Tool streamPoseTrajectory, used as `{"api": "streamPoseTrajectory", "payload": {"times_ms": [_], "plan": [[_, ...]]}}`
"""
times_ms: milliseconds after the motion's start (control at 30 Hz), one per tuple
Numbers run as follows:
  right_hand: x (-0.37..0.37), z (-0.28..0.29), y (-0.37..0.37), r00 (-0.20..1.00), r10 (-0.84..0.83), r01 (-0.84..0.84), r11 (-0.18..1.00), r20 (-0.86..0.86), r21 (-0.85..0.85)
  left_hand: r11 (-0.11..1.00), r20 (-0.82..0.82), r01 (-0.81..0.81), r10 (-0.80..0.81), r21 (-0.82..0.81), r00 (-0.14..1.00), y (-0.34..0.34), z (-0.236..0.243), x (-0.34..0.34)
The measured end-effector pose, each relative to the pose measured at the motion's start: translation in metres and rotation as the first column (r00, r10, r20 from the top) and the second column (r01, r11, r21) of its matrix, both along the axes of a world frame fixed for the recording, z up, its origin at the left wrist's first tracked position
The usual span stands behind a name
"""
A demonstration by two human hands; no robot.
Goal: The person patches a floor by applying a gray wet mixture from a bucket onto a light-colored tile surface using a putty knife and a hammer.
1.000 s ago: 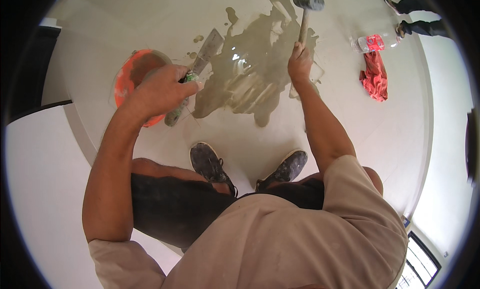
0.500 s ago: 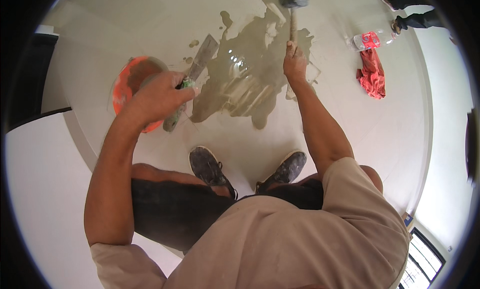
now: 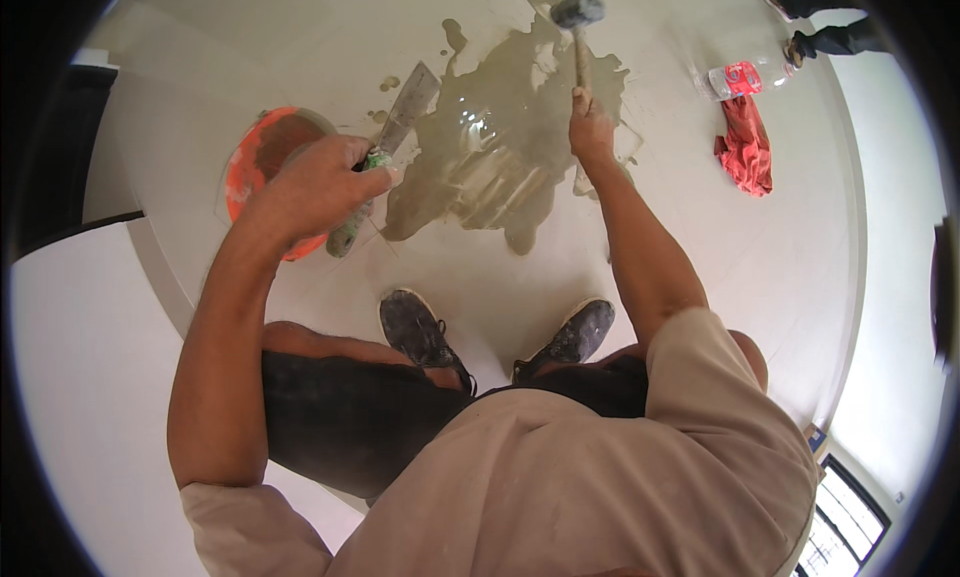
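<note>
My left hand (image 3: 315, 184) is closed round the handle of a trowel (image 3: 409, 102) with a flat grey blade, held over the right edge of an orange bucket (image 3: 243, 177). Part of the bucket is hidden behind that hand. In my right hand (image 3: 591, 132) is the wooden handle of a mallet (image 3: 578, 11) with a dark head, which is a little blurred. Beneath the mallet and between my hands spreads a wet grey-green patch of slurry (image 3: 500, 147) on the pale floor. A light flat strip (image 3: 582, 183) shows partly beside my right wrist.
To the right lie a clear plastic bottle (image 3: 742, 79) with a red label and a crumpled red cloth (image 3: 744, 149). Another person's legs (image 3: 840, 40) stand at the far right. My shoes (image 3: 412, 327) are just short of the slurry. A dark cabinet (image 3: 62, 147) stands at the left.
The mallet head has shifted slightly left and down, with my right hand moving a little. The trowel in my left hand has risen slightly.
</note>
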State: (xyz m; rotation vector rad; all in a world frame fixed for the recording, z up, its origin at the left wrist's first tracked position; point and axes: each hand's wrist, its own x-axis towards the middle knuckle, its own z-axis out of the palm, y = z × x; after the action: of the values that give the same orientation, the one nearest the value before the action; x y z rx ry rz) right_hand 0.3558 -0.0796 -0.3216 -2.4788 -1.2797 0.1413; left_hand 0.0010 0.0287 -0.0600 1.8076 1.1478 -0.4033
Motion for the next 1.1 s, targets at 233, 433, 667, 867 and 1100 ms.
{"api": "streamPoseTrajectory", "payload": {"times_ms": [233, 433, 667, 867, 1100], "plan": [[0.009, 0.002, 0.0, 0.961, -0.195, 0.207, 0.977, -0.197, 0.043, 0.999, 0.007, 0.045, -0.045, 0.021, 0.999, 0.002, 0.001, 0.007], [0.045, -0.041, -0.032, 0.996, -0.01, 0.014, 0.999, -0.093, 0.041, 0.999, 0.099, 0.031, -0.027, -0.038, 0.995, 0.001, -0.005, 0.02], [0.006, -0.031, -0.026, 0.983, -0.165, 0.181, 0.934, -0.08, 0.309, 0.997, 0.041, 0.064, -0.065, 0.04, 0.997, -0.003, 0.005, 0.022], [-0.033, 0.01, -0.006, 0.921, -0.197, 0.296, 0.915, -0.336, 0.275, 1.0, 0.047, -0.017, 0.017, 0.003, 0.999, -0.002, -0.002, 0.003], [-0.029, 0.017, 0.002, 0.933, -0.164, 0.204, 0.974, -0.319, 0.097, 1.0, 0.049, 0.021, -0.022, 0.021, 0.999, 0.002, -0.004, 0.002]]}}
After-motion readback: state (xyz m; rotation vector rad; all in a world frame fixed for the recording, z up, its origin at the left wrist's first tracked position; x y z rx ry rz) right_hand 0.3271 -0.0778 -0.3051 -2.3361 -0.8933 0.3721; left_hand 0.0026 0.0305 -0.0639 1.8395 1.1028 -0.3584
